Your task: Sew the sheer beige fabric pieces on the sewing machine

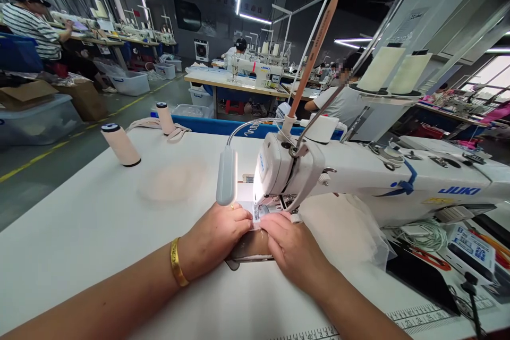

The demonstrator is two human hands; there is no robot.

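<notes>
Both hands at centre of frame, low, meeting at the needle area of a white JUKI sewing machine [274,170]. Left hand [217,231]: fingers bent and close together, tips pressed down by the lit needle plate; gold bracelet [178,262] at the wrist, patterned surface. Right hand [297,247]: index finger reaching toward the presser foot, other fingers curled under. Between the fingertips, a small pale piece [257,225], thin, probably fabric, mostly covered; cannot tell whether either hand pinches it or only presses it flat. Slim grey lamp [227,178] on a ribbed metal gooseneck just above the left hand. Table [99,239] white, smooth, matte. Left of centre, a sheer, rounded beige patch [171,183] lies flat. Toward upper left, a peach thread cone [121,145] and a smaller cone [164,118], both dark-capped. Right of the right hand, filmy pale material [342,228], loosely spread, edges translucent. Blue cloth strip [407,185] knotted round the machine arm. Lower right: coiled pale cable [420,235], printed ruler markings [426,319].
</notes>
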